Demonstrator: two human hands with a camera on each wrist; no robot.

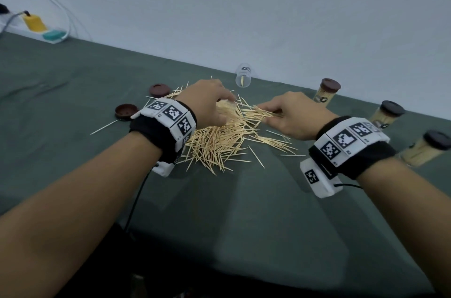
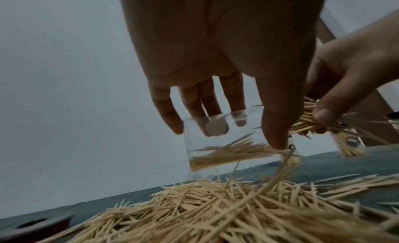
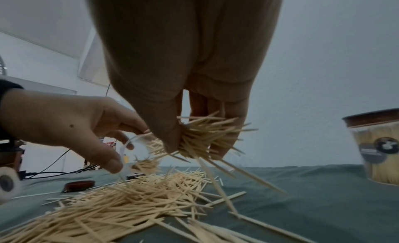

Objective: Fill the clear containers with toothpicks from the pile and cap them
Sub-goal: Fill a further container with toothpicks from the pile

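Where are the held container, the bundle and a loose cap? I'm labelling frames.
container [image 2: 224, 144], left wrist view, on its clear side wall.
bundle [image 3: 200, 135], right wrist view, on the sticks' middle.
cap [image 1: 126, 111], head view, on its top.

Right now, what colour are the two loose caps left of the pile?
Dark reddish-brown loose caps; head view.

A staged recording bench in a plain indoor room, not a lived-in home. A wrinkled grey-green cloth [image 1: 73, 83] covers the table, which stands against a bare pale wall [image 1: 244, 5]. At the far left corner lies a white power strip [image 1: 36, 33] with a yellow plug [image 1: 34, 22] and thin cables [image 1: 61, 5] running up the wall. Both wrists wear black straps carrying white blocks printed with square black-and-white markers [image 1: 170, 114].
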